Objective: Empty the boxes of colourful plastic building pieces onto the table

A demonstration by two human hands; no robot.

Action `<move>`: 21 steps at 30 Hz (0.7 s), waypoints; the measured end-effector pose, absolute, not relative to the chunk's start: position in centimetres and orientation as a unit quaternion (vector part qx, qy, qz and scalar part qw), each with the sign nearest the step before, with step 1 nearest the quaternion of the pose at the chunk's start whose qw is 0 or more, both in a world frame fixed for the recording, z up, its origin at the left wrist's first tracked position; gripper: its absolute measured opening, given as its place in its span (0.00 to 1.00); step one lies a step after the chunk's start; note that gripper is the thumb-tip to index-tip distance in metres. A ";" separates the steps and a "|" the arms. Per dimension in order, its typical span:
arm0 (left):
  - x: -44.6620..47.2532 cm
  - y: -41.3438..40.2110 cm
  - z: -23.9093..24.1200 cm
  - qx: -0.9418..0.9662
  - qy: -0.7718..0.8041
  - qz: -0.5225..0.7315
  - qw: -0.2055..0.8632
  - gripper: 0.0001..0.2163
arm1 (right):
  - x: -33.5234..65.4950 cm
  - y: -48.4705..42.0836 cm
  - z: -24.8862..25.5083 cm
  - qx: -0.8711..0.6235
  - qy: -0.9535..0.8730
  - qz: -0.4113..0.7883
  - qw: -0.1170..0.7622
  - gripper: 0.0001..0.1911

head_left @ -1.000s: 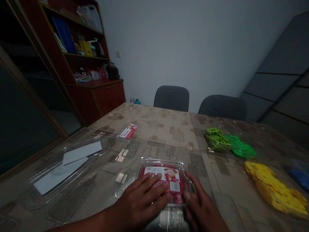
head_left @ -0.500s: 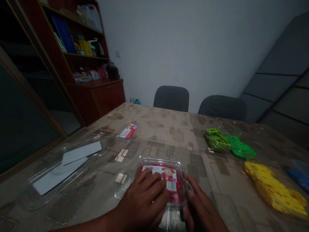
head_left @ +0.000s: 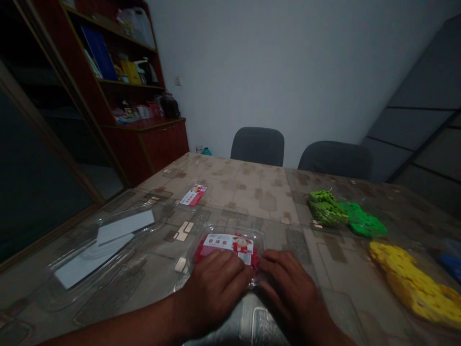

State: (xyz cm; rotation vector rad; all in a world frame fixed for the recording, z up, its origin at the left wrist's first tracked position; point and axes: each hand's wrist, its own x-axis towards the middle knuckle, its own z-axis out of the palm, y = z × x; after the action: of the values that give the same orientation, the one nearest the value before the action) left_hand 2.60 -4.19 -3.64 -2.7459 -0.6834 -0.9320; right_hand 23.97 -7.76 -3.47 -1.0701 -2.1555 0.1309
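Since the earlier frame the clear box of red pieces (head_left: 226, 247) has slid toward your near edge of the desk (head_left: 252, 192), and both hands now cover its near half. Left hand (head_left: 212, 288) lies palm-down, fingers curled over the lid at the box's 7 o'clock. Right hand (head_left: 288, 283) lies flat, fingertips at its 4 o'clock corner. Neither clamps; both press. Box sits at desk centre, near you. To seat the lid well, judge: press evenly along the rim, corner by corner, keep the box flat. Yellow pile (head_left: 414, 283) lies well apart at 3 o'clock; green piles (head_left: 342, 214) at 2 o'clock.
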 end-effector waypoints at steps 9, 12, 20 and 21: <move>2.6 -4.7 -3.7 -0.927 -0.239 -0.290 0.013 0.07 | 23.8 -7.2 -5.0 -0.415 -0.846 0.071 0.326 0.08; 0.1 -3.7 -2.0 -0.899 -0.276 -0.316 -0.125 0.11 | 25.1 -7.5 -4.6 -0.428 -0.837 0.108 0.324 0.09; -2.5 -0.4 -4.8 -0.526 -0.465 -0.382 -0.601 0.17 | 26.6 -6.8 -3.6 -0.633 -0.608 0.347 0.332 0.18; -2.0 -0.5 -5.3 -0.499 -0.449 -0.382 -0.635 0.18 | 26.2 -6.5 -3.9 -0.639 -0.578 0.383 0.332 0.22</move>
State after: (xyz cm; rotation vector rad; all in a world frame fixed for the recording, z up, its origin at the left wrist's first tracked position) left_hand -2.05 -0.46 -5.34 -2.9214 -2.6267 -2.2328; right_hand 26.18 -6.53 -3.87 -1.6705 -1.5103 1.0004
